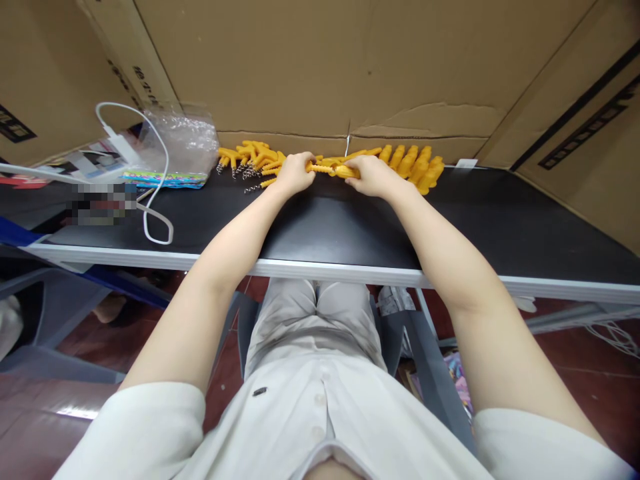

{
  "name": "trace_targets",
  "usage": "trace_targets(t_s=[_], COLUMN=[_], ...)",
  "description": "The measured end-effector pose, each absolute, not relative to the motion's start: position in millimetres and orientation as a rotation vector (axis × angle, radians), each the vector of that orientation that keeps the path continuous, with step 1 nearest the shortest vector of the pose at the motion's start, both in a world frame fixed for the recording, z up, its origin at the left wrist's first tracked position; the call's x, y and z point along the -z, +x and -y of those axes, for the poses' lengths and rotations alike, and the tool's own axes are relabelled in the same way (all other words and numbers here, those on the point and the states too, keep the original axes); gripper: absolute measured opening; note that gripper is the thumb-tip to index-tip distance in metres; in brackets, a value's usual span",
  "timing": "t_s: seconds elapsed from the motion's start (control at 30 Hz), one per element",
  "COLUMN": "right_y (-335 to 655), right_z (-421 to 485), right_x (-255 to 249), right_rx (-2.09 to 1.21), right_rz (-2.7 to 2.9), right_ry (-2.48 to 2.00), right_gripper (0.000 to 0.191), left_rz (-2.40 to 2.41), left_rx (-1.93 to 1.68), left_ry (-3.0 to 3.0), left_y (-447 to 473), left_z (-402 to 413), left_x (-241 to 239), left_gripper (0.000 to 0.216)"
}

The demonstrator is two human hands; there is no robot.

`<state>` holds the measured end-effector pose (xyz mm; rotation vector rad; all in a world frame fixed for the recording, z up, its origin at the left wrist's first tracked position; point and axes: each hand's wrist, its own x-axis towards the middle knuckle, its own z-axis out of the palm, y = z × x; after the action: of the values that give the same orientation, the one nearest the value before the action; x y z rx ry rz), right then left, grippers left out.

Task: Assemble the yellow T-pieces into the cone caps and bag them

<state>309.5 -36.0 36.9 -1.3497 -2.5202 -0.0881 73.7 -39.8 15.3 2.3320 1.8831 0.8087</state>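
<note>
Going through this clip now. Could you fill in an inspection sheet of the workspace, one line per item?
Surface: black tabletop with a pale metal edge.
Job's things: held yellow work, one piece or two unclear; left yellow pieces, some with metal spirals; right yellow pieces in a row.
Clutter: clear plastic bag and colourful packet, far left.
Hands: left hand and right hand, both with fingers closed on the held yellow work.
Cables: white cable looped at left; pale coil below the table, right.
Surroundings: cardboard behind; reddish floor below.
</note>
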Motion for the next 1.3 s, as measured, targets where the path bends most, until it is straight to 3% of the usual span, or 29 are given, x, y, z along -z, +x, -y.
trace_targets(t_s=[0.37,0.63,0.87,0.97,1.3], right_y=[313,323,323,318,310], right_z=[22,5,18,27,35], right_x=[-26,-22,-29,-33,-37], right_rx=[-0.029,-0.485,-1.019,-1.158,-1.168], right_rz=[2.439,2.213,1.906,1.824,1.861], right_ry=[-1.175,-1.204,-1.170,-1.191,-1.383], right_gripper=[0.052,0.072,0.051,0.051,0.070], left_rz=[-2.108,-2.139,-2.120,-2.083,-2.062], left_rx=[-0.587,-0.526,-0.596,-0.650,-0.729], left_ry=[2.299,2.259,2.254,2.266,2.217], left_y=[89,86,79,78,76], left_z=[69,70,64,62,57], left_x=[-31,-32,-26,-25,-21], left_gripper=[0.058,0.061,0.061,0.061,0.058])
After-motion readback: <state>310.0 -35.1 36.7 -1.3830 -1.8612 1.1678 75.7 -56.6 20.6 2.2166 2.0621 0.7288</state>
